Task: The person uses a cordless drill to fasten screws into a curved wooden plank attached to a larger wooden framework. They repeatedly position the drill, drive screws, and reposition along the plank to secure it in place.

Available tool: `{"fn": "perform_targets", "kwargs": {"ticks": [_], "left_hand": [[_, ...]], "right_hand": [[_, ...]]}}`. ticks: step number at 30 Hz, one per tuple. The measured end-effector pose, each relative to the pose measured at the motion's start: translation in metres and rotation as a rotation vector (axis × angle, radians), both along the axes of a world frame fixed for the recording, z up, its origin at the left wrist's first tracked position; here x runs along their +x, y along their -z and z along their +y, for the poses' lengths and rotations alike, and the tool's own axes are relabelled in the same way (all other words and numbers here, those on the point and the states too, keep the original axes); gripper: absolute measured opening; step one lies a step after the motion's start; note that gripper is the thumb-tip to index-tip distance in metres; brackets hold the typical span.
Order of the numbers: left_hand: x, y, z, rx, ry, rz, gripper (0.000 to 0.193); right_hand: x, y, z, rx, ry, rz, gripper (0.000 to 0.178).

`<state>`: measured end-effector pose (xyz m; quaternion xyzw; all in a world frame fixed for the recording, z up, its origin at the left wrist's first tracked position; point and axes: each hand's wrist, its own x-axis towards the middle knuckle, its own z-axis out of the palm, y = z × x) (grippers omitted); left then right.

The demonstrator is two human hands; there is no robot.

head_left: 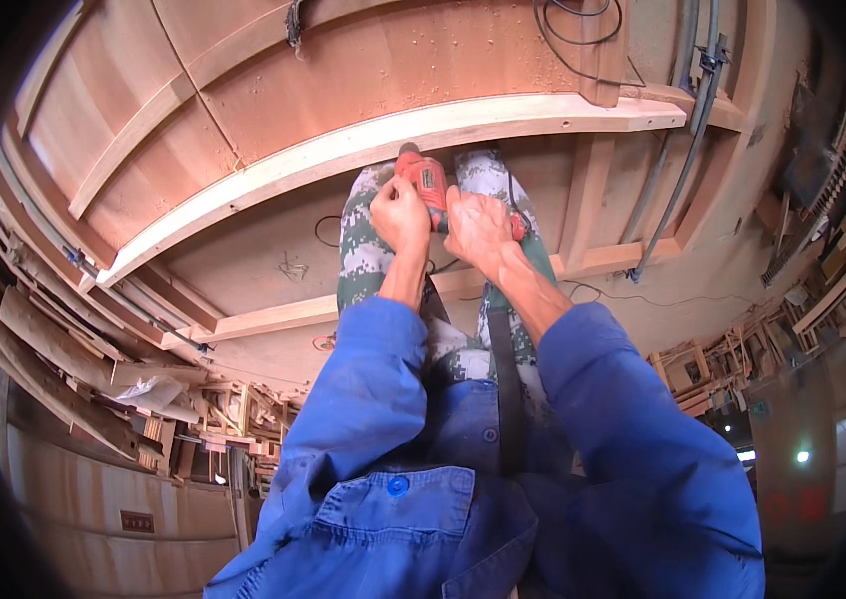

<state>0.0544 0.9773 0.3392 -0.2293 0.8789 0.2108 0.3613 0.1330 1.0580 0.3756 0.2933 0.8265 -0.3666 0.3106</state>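
A red power drill (430,182) lies between my hands above my knees, its dark nose pointing toward a long curved wooden rail (343,150). My right hand (480,228) is wrapped over its body and grip, and part of the red casing shows past the fingers on the right. Against the drill's front left side, my left hand (401,215) is closed, thumb and fingers bent in; anything small between those fingertips is hidden. The pale rail runs across just beyond both hands, with a few small holes along its near face.
Wooden cross members and a near rail (283,317) surround my legs. Long metal clamps (690,150) span the frame at right. Sawdust dots the brown panel (383,60) beyond, and a black cable (582,40) loops there. Loose nails (293,268) lie left of my knees. Stacked wood (243,414) stands behind.
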Motion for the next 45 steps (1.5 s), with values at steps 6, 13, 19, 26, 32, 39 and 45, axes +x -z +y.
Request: {"fn": "perform_targets", "kwargs": {"ticks": [6, 13, 19, 26, 32, 39, 45], "left_hand": [[0.004, -0.049, -0.017, 0.093, 0.047, 0.060, 0.035], [-0.002, 0.004, 0.002, -0.051, -0.009, 0.052, 0.039], [0.006, 0.015, -0.012, 0.000, -0.067, 0.091, 0.038], [0.001, 0.009, -0.003, -0.007, -0.095, 0.056, 0.039], [0.010, 0.011, -0.010, -0.031, -0.086, 0.102, 0.040], [0.005, 0.016, -0.004, -0.029, -0.095, 0.059, 0.042], [0.009, 0.019, -0.014, 0.002, -0.118, 0.080, 0.039]], "right_hand": [[0.006, -0.034, -0.003, -0.030, -0.046, -0.027, 0.035], [-0.014, 0.009, 0.006, 0.047, -0.208, -0.102, 0.033], [-0.021, 0.010, 0.009, -0.006, -0.222, -0.143, 0.027], [-0.015, 0.009, 0.006, 0.003, -0.260, -0.131, 0.032], [-0.026, 0.005, 0.011, -0.001, -0.333, -0.186, 0.030], [-0.031, 0.007, 0.020, 0.006, -0.343, -0.180, 0.030], [-0.029, 0.012, 0.017, 0.041, -0.341, -0.133, 0.023]]}}
